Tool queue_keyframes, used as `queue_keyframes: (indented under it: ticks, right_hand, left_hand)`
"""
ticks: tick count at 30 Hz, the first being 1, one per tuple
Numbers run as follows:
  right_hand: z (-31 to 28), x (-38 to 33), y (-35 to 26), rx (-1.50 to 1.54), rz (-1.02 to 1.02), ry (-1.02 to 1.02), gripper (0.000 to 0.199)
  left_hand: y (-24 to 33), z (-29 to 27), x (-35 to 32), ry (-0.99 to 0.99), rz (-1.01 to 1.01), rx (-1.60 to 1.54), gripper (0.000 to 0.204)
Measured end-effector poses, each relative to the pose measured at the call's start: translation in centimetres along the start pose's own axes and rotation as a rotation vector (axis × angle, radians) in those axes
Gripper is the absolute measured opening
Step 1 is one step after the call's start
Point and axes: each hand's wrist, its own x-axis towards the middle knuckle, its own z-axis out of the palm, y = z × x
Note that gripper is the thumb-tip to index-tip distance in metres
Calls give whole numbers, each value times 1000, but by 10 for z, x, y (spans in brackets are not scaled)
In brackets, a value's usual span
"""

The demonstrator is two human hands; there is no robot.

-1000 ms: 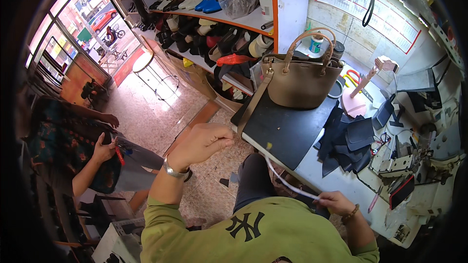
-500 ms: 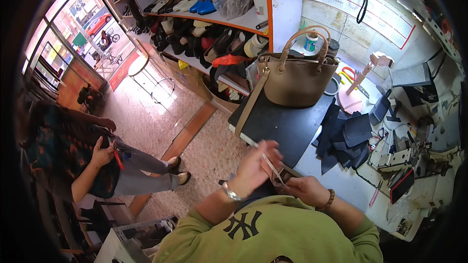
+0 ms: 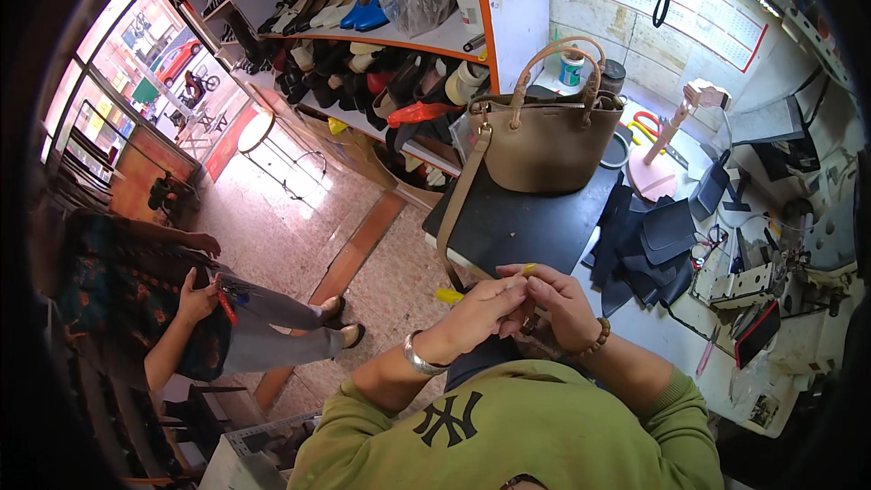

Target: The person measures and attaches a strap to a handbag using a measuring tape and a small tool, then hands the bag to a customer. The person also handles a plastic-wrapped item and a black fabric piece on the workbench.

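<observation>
My left hand [image 3: 479, 316] and my right hand [image 3: 564, 310] meet in front of my body, close to the near edge of the black-topped work surface [image 3: 517, 227]. Both are closed, their fingertips pressed together; most of what they hold is hidden. A small yellow bit [image 3: 529, 269] shows at the touching fingertips. Just left of my left hand a yellow, rounded piece [image 3: 449, 296] sticks out; I cannot tell whether it is part of the same thing. Beyond them stands a taupe handbag [image 3: 549, 150], upright, its strap [image 3: 464, 195] hanging over the surface's left edge.
Dark leather pieces [image 3: 658, 240] lie right of the bag, near a pink stand [image 3: 655, 177] and red-and-yellow scissors [image 3: 646, 125]. A machine [image 3: 817, 327] fills the far right. Shoe shelves [image 3: 381, 82] stand behind. At left, another person [image 3: 145, 290] holds something red.
My left hand was raised and spread beside a thin pale strip running to my right hand. Now both hands are together, the strip is out of sight, and yellow bits show.
</observation>
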Motion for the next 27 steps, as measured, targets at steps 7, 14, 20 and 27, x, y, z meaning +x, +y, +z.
queue_keyframes:
  ticks: [7, 14, 20, 27]
  right_hand:
    - [21, 20, 1, 61, -72, 87, 22]
    - [7, 49, -27, 250, -322, 383, 22]
    - [-1, 80, -44, 191, -122, 434, 17]
    - [-16, 129, -55, 37, -115, 328, 17]
  left_hand:
    - [1, -4, 2, 75, -35, 118, 24]
    - [33, -63, 47, 695, 583, 842, 21]
    - [55, -104, 107, 471, 331, 272, 24]
    - [55, -79, 119, 365, 371, -159, 19]
